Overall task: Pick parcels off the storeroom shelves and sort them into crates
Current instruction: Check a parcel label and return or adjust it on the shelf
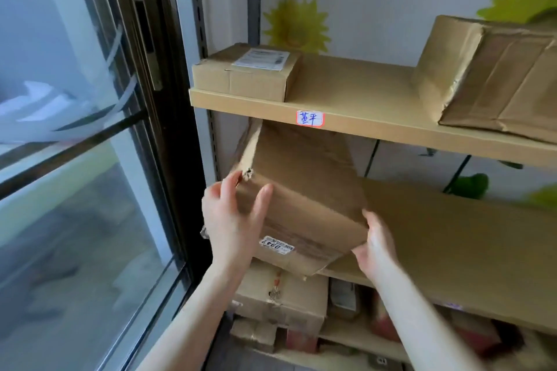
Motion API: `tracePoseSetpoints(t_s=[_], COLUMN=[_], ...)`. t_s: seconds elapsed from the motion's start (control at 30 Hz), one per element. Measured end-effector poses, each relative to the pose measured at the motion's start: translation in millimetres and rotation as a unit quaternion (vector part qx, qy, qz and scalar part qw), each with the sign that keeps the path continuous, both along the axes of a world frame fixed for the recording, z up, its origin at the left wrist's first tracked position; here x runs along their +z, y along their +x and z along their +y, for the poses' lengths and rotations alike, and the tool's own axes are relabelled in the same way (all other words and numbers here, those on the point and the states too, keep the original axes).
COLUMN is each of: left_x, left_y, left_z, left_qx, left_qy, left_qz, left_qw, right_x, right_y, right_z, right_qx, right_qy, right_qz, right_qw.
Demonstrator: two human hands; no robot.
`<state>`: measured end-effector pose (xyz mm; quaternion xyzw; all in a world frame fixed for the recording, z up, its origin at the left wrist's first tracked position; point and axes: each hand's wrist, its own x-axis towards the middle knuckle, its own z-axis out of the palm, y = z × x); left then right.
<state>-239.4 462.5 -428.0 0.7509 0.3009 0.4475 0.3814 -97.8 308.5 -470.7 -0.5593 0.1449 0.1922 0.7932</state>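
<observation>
Hidden: the far end of the parcel runs under the upper shelf and is lost behind its front edge.
Cut off: the big crumpled box on the upper shelf runs out of the frame on the right.
Hard to read: the sticker on the parcel's near face is upside down and its small print is too blurred to read; the boxes lower down are a blurred heap.
Parcel place: at the left end of the middle shelf, with its near end out past the shelf's front edge.
Parcel axis: the long side runs away from the person toward the wall; the box is tilted, not lying flat.
Left hand: grip on the near left corner, with thumb and fingers spread over the cardboard.
Right hand: grip on the near right corner, with the fingertips tucked out of sight beneath it.
Also there: a small labelled box on the upper shelf's left end, and a window at the left.
</observation>
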Motion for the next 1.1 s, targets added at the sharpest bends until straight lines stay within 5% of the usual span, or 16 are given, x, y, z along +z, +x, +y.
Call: tracePoseSetpoints(t_s=[0.07, 0.3, 0.4, 0.47, 0.53, 0.6, 0.67, 0.87, 1.1], left_x=[12, 21, 25, 21, 12, 6, 3, 26, 6], left_y=[3, 18, 20, 18, 13, 10, 6, 3, -8], left_z=[-20, -68, -75, -70, -60, -56, -60, -83, -105], left_qx=[-0.038, -0.118, -0.265, -0.214, -0.123, -0.158, -0.198, -0.147, -0.235], left_qy=[0.083, 0.301, 0.203, 0.129, 0.034, -0.108, -0.15, 0.156, 0.317], left_qz=[0.0, 0.079, 0.01, -0.059, -0.031, 0.04, 0.043, -0.031, 0.083], left_qw=[0.996, 0.943, 0.942, 0.966, 0.991, 0.981, 0.968, 0.976, 0.915], right_x=[-12, -16, 28, 52, 57, 48, 41, 10, -38], right_y=[-10, -17, -15, -19, -27, -36, -40, -39, -62], right_z=[-15, -51, -66, -74, -77, -73, -68, -64, -64], right_qx=[-0.017, -0.002, -0.005, 0.041, 0.099, 0.115, 0.084, 0.032, 0.072], right_qy=[0.067, -0.153, -0.104, -0.129, -0.17, -0.129, -0.096, 0.109, -0.006], right_qz=[0.065, 0.009, -0.108, -0.167, -0.184, -0.15, -0.126, 0.026, 0.101], right_qw=[0.995, 0.988, 0.989, 0.977, 0.963, 0.973, 0.984, 0.993, 0.992])
